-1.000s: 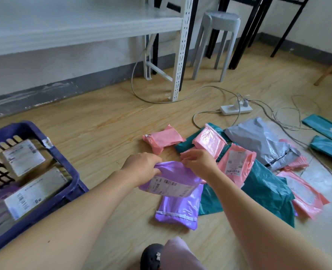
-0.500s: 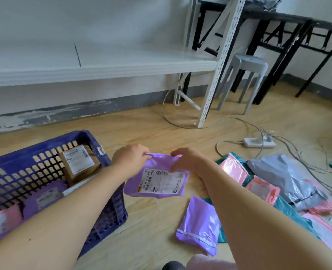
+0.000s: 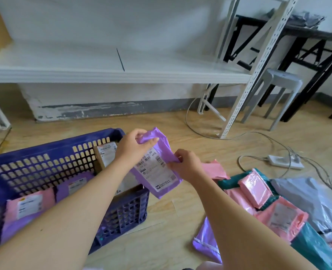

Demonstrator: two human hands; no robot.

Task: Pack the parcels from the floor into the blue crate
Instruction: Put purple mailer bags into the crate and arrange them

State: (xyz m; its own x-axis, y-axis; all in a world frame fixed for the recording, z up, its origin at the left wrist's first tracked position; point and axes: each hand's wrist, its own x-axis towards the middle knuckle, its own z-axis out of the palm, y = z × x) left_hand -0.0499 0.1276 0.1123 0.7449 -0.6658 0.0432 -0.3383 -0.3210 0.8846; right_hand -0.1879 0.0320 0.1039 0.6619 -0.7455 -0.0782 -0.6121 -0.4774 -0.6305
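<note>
A purple parcel (image 3: 157, 164) with a white label hangs tilted in the air by the right end of the blue crate (image 3: 44, 152). My left hand (image 3: 134, 147) pinches its upper edge, and my right hand (image 3: 184, 164) pinches its right edge. The crate stands on the floor at the left and holds pink, purple and cardboard parcels. More parcels lie on the floor at the right: a pink one (image 3: 255, 187), a labelled pink one (image 3: 282, 217), a grey one (image 3: 307, 201), a teal one (image 3: 315, 248) and a purple one (image 3: 206, 244).
A white metal shelf (image 3: 112, 75) runs along the wall behind the crate, with its upright (image 3: 247, 88) to the right. A grey stool (image 3: 278, 90) and a black folding table (image 3: 307, 47) stand further right. A white power strip (image 3: 284, 161) and cables lie on the wooden floor.
Both hands have lifted the purple parcel from the pile and carried it left toward the crate, turning it from flat to tilted on end. My view has swung left and up.
</note>
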